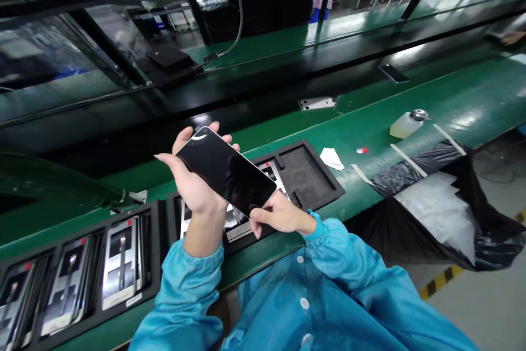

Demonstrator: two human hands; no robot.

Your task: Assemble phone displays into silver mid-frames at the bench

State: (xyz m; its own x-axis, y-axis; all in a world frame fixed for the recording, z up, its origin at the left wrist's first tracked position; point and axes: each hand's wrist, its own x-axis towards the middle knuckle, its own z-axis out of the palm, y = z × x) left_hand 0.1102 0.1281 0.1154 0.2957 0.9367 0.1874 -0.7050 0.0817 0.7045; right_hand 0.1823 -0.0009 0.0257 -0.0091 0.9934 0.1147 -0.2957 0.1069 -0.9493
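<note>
A phone screen panel (230, 167) with a glossy black face is held up and tilted in front of me. My left hand (197, 181) supports it from below at the far left end, thumb out to the side and fingertips showing past the top edge. At the near right end, my right hand (279, 214) pinches its corner. Underneath is a black foam tray (308, 170) with similar panels partly hidden by my hands; its right-hand recess holds no panel. To the left, another foam tray (154, 263) carries stacks of panels (121, 263) with silvery backs and red marks.
A bottle with a metal cap (406, 124) and a crumpled white paper (331, 159) sit on the green bench. A black plastic bag (373, 219) with clear sheets hangs off the front edge. Beyond lies a dark conveyor strip with a white panel (318, 103) and a dark one (393, 73) nearby.
</note>
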